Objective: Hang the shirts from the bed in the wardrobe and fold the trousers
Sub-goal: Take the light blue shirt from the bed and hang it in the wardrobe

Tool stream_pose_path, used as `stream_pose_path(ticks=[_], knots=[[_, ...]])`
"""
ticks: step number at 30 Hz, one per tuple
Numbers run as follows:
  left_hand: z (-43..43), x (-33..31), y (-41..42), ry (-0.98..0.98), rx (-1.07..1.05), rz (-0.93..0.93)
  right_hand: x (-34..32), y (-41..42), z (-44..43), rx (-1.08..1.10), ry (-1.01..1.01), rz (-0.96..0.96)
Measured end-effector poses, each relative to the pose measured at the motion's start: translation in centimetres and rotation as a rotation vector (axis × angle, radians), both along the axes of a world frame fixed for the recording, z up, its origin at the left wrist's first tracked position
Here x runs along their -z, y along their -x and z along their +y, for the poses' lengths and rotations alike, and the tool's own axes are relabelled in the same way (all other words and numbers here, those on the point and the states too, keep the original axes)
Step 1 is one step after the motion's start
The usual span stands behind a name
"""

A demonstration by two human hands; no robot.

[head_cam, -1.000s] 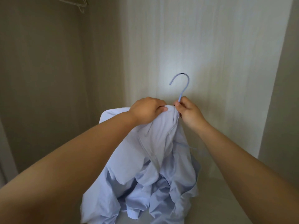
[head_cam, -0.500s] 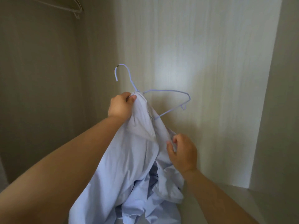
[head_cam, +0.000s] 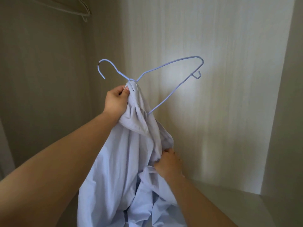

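Inside wardrobe (head_cam: 213, 112), pale-blue shirt (head_cam: 124, 161) droops bunched off tilted hanger (head_cam: 172, 63).

The light is soft and rather dim, with one bright, washed-out patch on the wardrobe's back panel (head_cam: 213, 112) that fades toward its edges, while the left wall (head_cam: 41, 95) and the right side panel (head_cam: 287, 128) sit in dull olive shadow. The blue hanger (head_cam: 164, 65) stands sharp against that glow and the shirt (head_cam: 124, 161) carries gentle shadows in its folds, but the right hand (head_cam: 168, 164) looks slightly smeared. The wide lens bends the edges, swelling the left forearm (head_cam: 49, 177) at the lower corner and tilting the panels' vertical lines.
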State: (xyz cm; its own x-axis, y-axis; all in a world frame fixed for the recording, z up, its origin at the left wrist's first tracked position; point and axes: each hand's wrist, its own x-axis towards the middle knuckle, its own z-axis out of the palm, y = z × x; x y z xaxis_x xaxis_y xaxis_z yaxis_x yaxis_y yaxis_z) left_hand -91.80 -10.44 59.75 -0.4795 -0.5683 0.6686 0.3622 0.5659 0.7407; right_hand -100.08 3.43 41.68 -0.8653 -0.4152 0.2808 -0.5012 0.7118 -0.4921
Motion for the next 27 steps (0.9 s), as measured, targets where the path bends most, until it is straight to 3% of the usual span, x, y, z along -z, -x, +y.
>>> stream_pose_path(ticks=[2,5,9,13,17,21,24,27], knots=[[-0.5,-0.3,-0.8,0.013,0.007,0.020,-0.9,1.5,0.9,0.032,0.126,-0.133],[-1.7,-0.9,-2.0,0.103,-0.001,-0.009,-3.3,5.8,3.4,0.035,0.480,-0.494],[-2.6,-1.3,-3.2,0.247,0.050,-0.128,-6.6,8.7,7.1,0.031,0.802,-0.593],[-3.6,-0.6,-3.8,0.439,0.024,-0.297,-10.0,10.1,9.0,0.124,0.669,-0.471],[-3.9,0.2,-4.1,0.748,-0.080,-0.464,-11.4,10.3,9.8,0.153,0.672,-0.349],[-3.7,0.4,-3.4,0.905,-0.460,-0.404,-12.7,9.9,9.8,0.092,0.762,-0.320],[-3.3,0.1,-2.8,0.770,-0.576,-0.299,-13.8,9.3,9.3,0.032,0.779,-0.297],[-3.1,-0.3,-2.4,0.521,-0.421,-0.248,-14.2,8.9,9.1,-0.004,0.789,-0.341]])
